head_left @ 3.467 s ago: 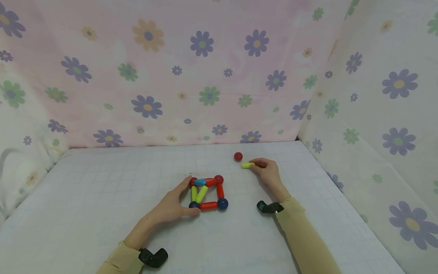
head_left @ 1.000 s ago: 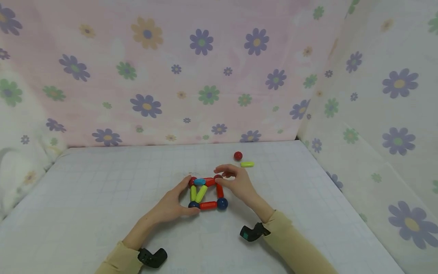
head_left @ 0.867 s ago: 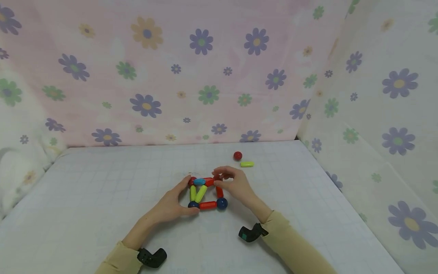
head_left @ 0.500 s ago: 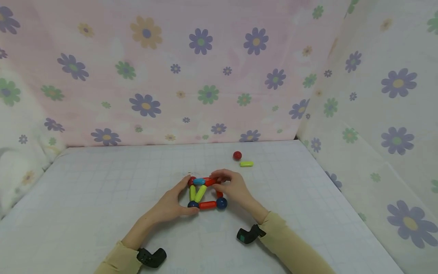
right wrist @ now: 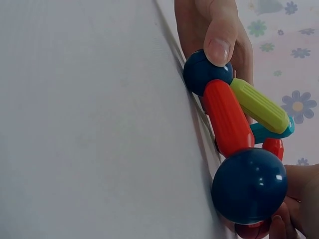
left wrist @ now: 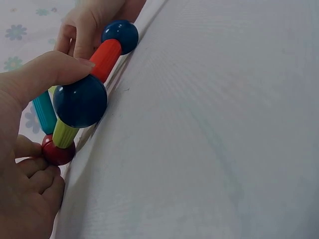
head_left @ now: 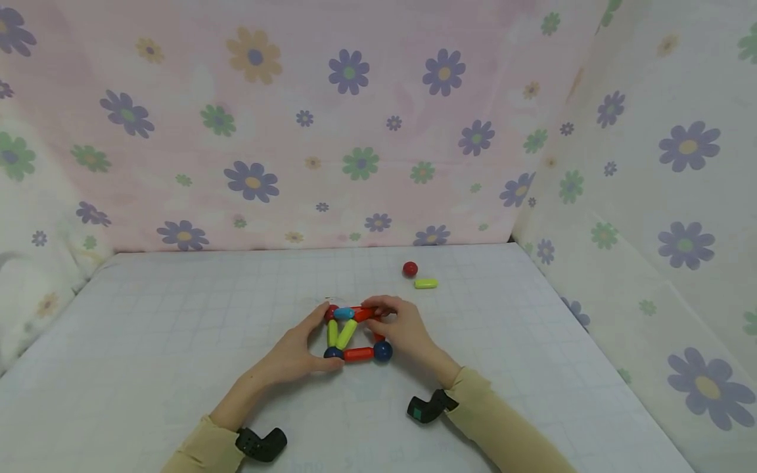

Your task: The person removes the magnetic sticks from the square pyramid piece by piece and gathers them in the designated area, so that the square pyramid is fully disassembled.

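Observation:
A square frame of magnetic building sticks and balls lies on the table. Its near side is a red stick [head_left: 358,355] between two blue balls [head_left: 383,351]. My left hand [head_left: 294,355] grips the left side, thumb on the near-left blue ball [left wrist: 79,102] and fingers at the far-left red ball [left wrist: 58,149]. Inside, a slanted yellow-green stick [head_left: 347,334] and a light-blue stick [head_left: 344,313] lean toward another red stick [head_left: 363,315]. My right hand [head_left: 405,323] pinches that red stick at the far-right corner, hiding the corner's red ball in the head view.
Beyond the right hand lie a loose red ball [head_left: 410,269] and a loose yellow-green stick [head_left: 426,284]. Flowered cloth [head_left: 296,131] hangs behind the white table [head_left: 177,315] and along its right side. Each wrist carries a black camera [head_left: 432,406].
My right hand has let go of the loose yellow-green stick and come left to the frame's far-right corner. Its fingers then close around the red stick there. The left hand keeps its grip.

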A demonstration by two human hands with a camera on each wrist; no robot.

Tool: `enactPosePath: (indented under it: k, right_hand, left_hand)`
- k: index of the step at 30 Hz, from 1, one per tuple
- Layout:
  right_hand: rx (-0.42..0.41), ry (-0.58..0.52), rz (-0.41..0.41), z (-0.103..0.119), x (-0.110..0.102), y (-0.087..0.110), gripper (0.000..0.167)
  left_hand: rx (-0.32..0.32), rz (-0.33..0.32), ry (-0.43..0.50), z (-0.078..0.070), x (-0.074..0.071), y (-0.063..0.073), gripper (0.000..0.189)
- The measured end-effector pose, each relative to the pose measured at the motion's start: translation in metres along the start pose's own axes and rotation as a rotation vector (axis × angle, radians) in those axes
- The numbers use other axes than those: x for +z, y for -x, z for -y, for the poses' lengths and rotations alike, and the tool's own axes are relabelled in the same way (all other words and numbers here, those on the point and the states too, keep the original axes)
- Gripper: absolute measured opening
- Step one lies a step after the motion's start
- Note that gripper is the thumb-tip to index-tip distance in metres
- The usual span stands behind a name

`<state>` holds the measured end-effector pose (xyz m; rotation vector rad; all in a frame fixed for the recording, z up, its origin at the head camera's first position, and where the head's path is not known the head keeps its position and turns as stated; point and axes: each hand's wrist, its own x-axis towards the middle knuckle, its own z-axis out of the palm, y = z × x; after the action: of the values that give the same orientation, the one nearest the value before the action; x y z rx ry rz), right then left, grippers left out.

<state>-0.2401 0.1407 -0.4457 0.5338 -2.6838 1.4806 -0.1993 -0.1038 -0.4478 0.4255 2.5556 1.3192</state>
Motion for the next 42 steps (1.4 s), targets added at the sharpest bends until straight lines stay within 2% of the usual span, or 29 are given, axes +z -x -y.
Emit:
enactPosePath:
  k: [6, 13, 29, 36, 39, 42]
  right_hand:
    - [-0.072, 0.055, -0.001, -0.005, 0.001, 0.000, 0.034]
    - [-0.112, 0.042, 0.002, -0.005, 0.001, 0.001, 0.032]
    - [-0.072, 0.019, -0.010, -0.007, 0.001, 0.000, 0.031]
    - [-0.111, -0.036, -0.021, -0.008, -0.002, -0.004, 0.031]
    - [-0.120, -0.041, -0.019, -0.005, -0.002, -0.004, 0.031]
    - [-0.116, -0.041, -0.009, 0.010, -0.006, 0.000, 0.029]
  left_hand:
    - [0.005, -0.005, -0.001, 0.000, 0.000, 0.000, 0.109]
    - [0.010, -0.006, -0.011, 0.000, 0.000, 0.000, 0.109]
    - [0.005, 0.000, -0.014, -0.002, -0.001, 0.000, 0.108]
    - [0.009, 0.000, -0.022, -0.002, -0.002, 0.000, 0.108]
    - [-0.002, 0.000, -0.021, -0.002, -0.001, 0.000, 0.108]
    - [0.001, -0.003, -0.020, -0.002, -0.001, 0.000, 0.109]
